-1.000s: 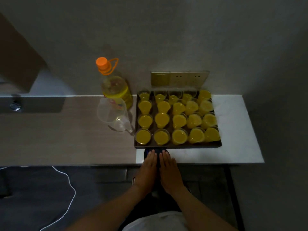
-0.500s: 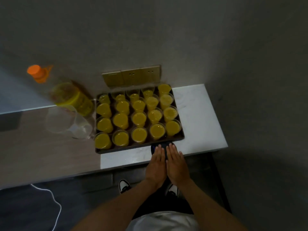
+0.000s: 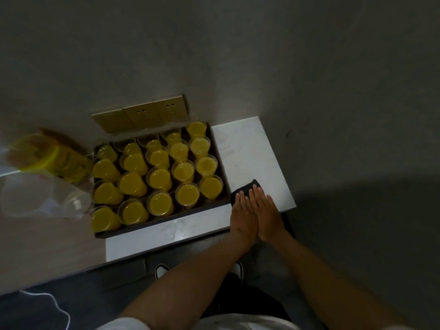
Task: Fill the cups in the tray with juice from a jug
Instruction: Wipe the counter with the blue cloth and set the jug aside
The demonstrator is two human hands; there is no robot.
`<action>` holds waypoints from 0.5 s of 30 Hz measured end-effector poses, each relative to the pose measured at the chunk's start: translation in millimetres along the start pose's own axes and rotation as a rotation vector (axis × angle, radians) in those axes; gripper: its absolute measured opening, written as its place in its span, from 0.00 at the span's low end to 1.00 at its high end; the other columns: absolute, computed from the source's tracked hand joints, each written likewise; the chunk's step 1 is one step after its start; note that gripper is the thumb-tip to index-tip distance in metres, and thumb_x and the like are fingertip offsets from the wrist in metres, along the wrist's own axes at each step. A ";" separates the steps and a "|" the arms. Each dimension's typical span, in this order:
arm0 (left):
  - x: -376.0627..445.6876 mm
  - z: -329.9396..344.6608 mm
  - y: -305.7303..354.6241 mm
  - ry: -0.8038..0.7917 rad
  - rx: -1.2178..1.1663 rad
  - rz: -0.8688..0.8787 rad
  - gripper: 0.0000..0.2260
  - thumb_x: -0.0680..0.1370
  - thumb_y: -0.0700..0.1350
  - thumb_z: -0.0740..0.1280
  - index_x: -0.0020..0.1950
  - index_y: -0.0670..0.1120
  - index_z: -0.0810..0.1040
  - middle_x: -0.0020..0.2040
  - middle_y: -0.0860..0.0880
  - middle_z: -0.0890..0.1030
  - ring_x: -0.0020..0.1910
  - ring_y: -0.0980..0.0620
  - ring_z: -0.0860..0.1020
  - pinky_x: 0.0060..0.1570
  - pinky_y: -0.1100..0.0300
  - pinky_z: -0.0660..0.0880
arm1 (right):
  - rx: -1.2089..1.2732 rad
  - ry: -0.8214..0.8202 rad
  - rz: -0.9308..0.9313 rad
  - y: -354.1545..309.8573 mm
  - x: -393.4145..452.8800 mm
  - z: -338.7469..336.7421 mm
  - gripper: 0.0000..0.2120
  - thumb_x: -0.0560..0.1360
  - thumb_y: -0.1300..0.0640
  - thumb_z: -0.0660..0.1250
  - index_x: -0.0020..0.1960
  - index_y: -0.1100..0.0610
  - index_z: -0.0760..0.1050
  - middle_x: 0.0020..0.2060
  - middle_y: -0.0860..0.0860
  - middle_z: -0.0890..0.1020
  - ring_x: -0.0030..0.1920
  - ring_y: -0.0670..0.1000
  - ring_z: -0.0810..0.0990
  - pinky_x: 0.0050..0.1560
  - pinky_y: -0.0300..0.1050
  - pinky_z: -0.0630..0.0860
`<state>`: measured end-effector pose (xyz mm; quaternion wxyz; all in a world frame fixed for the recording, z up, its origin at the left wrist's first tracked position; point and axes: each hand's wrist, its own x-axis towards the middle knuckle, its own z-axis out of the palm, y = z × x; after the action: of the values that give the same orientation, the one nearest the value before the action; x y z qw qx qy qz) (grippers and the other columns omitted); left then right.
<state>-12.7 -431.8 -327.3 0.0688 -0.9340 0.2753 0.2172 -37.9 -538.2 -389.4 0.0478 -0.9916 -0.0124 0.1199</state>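
Cups [image 3: 160,179] brimming with juice fill the tray [image 3: 166,222], whose right rim nearly meets a dark cloth [image 3: 246,186]. Left hand [image 3: 245,210] and right hand [image 3: 267,211] press it flat-fingered near the counter's [image 3: 250,151] right edge. Clear jug [image 3: 35,196] stands just left of the tray.

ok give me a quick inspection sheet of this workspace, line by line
surface: white counter, wet streaks at its near edge; wood-tone top to the left
job's things: tray against the wall, every visible cup holds yellow juice; clear jug left of the tray, looks empty, blurred
clutter: yellow bottle behind the jug, blurred
grippers: left hand and right hand flat, side by side, pressing a dark cloth at the tray's right corner
cables: white cable on the floor
surroundings: grey wall, gold socket plate, shoes below the counter
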 end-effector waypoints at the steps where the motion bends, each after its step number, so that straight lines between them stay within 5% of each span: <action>1: 7.6 -7.5 0.6 -0.025 0.000 -0.037 0.34 0.86 0.49 0.53 0.79 0.35 0.34 0.82 0.34 0.44 0.81 0.35 0.44 0.76 0.45 0.36 | -0.029 0.007 0.014 2.8 8.4 -0.2 0.33 0.83 0.45 0.56 0.83 0.60 0.56 0.82 0.59 0.56 0.82 0.59 0.56 0.80 0.58 0.56; 4: 34.1 -21.1 -2.5 -0.114 -0.016 -0.148 0.34 0.86 0.51 0.54 0.80 0.36 0.36 0.82 0.37 0.44 0.82 0.38 0.43 0.79 0.46 0.41 | -0.063 -0.012 0.061 7.9 35.9 -9.9 0.39 0.81 0.46 0.66 0.83 0.61 0.52 0.82 0.59 0.57 0.81 0.59 0.58 0.79 0.55 0.53; 8: 60.1 -38.0 -15.6 -0.200 0.158 -0.154 0.40 0.83 0.60 0.56 0.82 0.38 0.39 0.83 0.38 0.45 0.82 0.37 0.42 0.79 0.42 0.40 | -0.203 -0.092 0.030 1.4 70.6 -28.8 0.44 0.85 0.45 0.55 0.77 0.64 0.23 0.82 0.61 0.37 0.83 0.60 0.39 0.82 0.55 0.47; 12: 94.9 -56.1 -39.3 -0.227 0.210 -0.249 0.38 0.84 0.57 0.56 0.82 0.38 0.40 0.83 0.38 0.44 0.81 0.37 0.41 0.79 0.41 0.42 | -0.207 -0.071 0.019 -4.1 122.8 -44.6 0.40 0.86 0.49 0.54 0.79 0.62 0.26 0.82 0.60 0.37 0.83 0.58 0.39 0.82 0.53 0.44; 15: 126.2 -68.7 -59.1 -0.233 0.221 -0.301 0.36 0.84 0.55 0.56 0.82 0.39 0.40 0.83 0.38 0.45 0.82 0.38 0.41 0.80 0.43 0.44 | -0.198 0.003 0.023 -5.7 165.7 -48.3 0.39 0.85 0.48 0.57 0.81 0.62 0.35 0.83 0.58 0.48 0.83 0.55 0.50 0.80 0.49 0.53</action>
<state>139.9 -460.4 -321.2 0.2337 -0.9199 0.1448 0.2796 134.5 -530.9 -381.3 -0.0517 -0.9917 -0.0129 0.1173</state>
